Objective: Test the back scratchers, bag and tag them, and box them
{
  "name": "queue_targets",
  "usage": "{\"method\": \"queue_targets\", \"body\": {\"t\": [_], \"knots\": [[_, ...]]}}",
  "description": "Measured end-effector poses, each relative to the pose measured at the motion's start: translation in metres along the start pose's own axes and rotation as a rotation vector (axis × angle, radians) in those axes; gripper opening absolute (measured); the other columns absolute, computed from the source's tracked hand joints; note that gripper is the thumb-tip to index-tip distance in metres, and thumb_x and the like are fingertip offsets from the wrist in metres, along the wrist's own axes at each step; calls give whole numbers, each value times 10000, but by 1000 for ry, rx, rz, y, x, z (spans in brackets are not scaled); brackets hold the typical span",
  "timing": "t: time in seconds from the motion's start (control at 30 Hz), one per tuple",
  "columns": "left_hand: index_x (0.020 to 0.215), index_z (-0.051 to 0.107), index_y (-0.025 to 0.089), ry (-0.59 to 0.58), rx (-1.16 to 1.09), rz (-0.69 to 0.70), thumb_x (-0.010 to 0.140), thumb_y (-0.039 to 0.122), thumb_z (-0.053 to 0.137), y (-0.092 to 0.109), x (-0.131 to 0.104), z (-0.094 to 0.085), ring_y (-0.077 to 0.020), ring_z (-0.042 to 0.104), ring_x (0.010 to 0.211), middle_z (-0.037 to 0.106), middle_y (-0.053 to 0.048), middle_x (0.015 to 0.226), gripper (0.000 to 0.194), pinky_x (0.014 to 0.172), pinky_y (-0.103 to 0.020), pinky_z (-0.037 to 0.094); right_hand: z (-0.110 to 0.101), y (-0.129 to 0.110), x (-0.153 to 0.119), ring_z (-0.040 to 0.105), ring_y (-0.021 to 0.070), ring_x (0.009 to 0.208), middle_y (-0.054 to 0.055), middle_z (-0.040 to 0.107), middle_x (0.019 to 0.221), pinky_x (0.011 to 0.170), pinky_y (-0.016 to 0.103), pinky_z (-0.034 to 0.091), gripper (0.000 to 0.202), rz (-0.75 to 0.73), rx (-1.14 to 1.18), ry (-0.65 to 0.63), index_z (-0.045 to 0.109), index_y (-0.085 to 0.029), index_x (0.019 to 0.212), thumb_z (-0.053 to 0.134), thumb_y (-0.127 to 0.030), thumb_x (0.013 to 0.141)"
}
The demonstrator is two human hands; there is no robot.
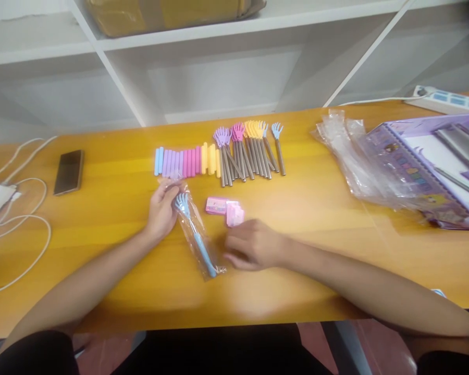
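A clear plastic bag (pixel 191 229) holds a blue hand-shaped scratcher (pixel 203 250) with a blue handle. My left hand (pixel 163 211) is closed on the bag's upper end, beside the scratcher's head. Just right of the bag, my right hand (pixel 252 246) has its fingers curled and blurred; whether they hold anything cannot be made out. Pink printed cards (pixel 216 205) lie in small stacks above my right hand. Behind them are rows of purple, pink, yellow and blue scratchers (pixel 254 151) with metal rods, and coloured tubes (pixel 174 162) to their left.
Empty clear bags (pixel 352 156) lie at the right beside a purple box (pixel 398 172) with metal rods inside. A phone (pixel 69 172) and white cables (pixel 42 224) are at the left. A power strip (pixel 449 100) sits at the back right, and white shelving (pixel 219 78) stands behind the table.
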State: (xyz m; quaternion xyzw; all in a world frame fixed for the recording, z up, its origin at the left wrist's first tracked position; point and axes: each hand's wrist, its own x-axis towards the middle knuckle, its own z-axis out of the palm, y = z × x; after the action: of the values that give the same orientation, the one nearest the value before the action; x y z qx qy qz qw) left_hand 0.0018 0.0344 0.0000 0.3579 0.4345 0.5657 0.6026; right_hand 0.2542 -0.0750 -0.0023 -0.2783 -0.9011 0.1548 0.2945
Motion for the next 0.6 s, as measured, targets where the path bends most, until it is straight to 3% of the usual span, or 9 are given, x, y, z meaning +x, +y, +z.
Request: {"method": "queue_targets", "body": {"t": [0.13,0.2,0.3,0.4,0.6], "knots": [[901,691,188,-113,50,39,794,394,900,0,-5,0,-125,642,726,709,3,834,312,686,-246,526,-28,34,-4,550,163,687,53,681,894,647,309,371,145,299,-169,83,619,-213,1000,607,-357,1011],[878,664,192,-148,69,43,806,436,908,-1,-7,-1,-116,627,699,693,14,812,352,659,-234,512,-37,48,-6,562,171,714,82,679,1002,659,313,388,296,373,-180,34,620,-192,1061,676,-470,976],[889,676,182,-154,116,14,805,448,924,-3,-8,-4,-117,661,756,710,11,842,373,725,-232,537,-40,59,-5,580,195,771,101,669,1073,691,322,416,510,372,-172,-47,625,-186,1069,770,-641,889],[903,707,179,-161,166,-11,813,482,916,-7,-7,-10,-132,682,780,730,0,849,380,747,-247,551,-36,61,-4,597,204,815,86,677,1031,725,321,437,501,393,-108,-40,631,-196,1019,804,-644,877],[870,742,183,-211,338,-13,872,583,830,-13,-8,-20,-163,676,674,760,-37,817,410,614,-279,517,-35,67,-1,555,143,706,22,651,830,654,285,412,398,510,199,53,683,-196,867,839,-561,886]]}}
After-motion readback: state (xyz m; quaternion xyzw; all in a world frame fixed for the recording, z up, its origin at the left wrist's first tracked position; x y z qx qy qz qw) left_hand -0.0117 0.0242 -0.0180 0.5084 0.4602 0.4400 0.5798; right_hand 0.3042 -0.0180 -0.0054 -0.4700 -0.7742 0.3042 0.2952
